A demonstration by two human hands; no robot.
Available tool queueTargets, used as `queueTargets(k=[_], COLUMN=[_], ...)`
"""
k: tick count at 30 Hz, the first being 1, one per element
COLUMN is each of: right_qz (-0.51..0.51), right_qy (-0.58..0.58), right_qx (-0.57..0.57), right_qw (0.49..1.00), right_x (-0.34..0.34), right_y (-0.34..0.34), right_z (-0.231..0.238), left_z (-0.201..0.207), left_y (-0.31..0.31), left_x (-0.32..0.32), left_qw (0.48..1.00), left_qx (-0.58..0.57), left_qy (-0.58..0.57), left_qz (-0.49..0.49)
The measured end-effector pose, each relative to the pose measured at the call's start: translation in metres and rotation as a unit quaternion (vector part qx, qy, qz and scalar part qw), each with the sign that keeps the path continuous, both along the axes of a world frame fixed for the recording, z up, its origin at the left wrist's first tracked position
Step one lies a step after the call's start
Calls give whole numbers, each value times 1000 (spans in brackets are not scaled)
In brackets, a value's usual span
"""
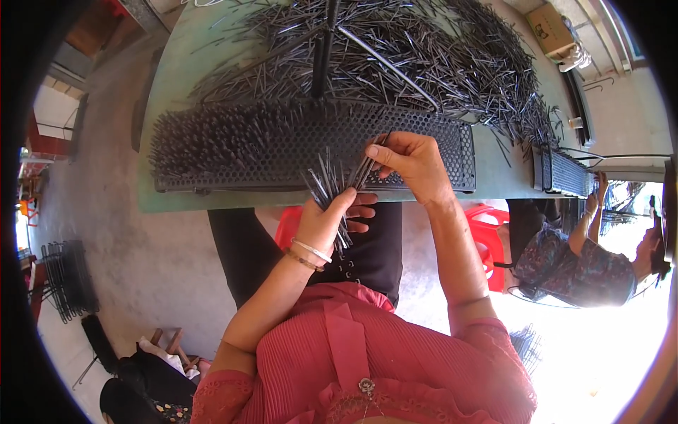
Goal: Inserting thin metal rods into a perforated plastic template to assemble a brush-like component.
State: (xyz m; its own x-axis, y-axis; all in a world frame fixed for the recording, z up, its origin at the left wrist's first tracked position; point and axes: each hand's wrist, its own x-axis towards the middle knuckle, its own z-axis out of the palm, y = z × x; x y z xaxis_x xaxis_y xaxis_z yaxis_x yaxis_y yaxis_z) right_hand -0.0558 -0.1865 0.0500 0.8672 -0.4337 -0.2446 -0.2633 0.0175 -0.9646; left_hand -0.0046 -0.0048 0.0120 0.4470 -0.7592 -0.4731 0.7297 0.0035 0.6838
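My left hand (321, 220) is closed around a bundle of thin, dark, shiny sticks (325, 185), which fan out above and below the fist. Just to its right, the thumb and fingers of my right hand (413, 164) pinch a few of the same sticks (364, 172), their lower ends close to the bundle. Both hands are at the near edge of a long black perforated rack (417, 127). Upright sticks (212, 145) stand densely in the holes of its left part, while the holes toward the right end show bare.
A large loose heap of sticks (438, 60) covers the green table (176, 78) behind the rack. A black post with slanting bars (321, 63) rises there. At right, another person (575, 265) works at a second rack (568, 173). A cardboard box (549, 32) stands far right.
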Motion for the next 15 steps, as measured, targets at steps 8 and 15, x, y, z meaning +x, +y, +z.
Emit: queueTargets(k=[8,15], right_qz=[-14,-177], right_qy=[-60,-229], right_qx=[50,-123], right_qw=[997,949], right_x=[0,22], right_y=[4,-11], right_z=[-3,20], left_z=[2,0], left_y=[-3,0], left_x=[-4,-5], left_qw=[998,996], left_qx=[14,27], left_qy=[39,54], left_qz=[45,73])
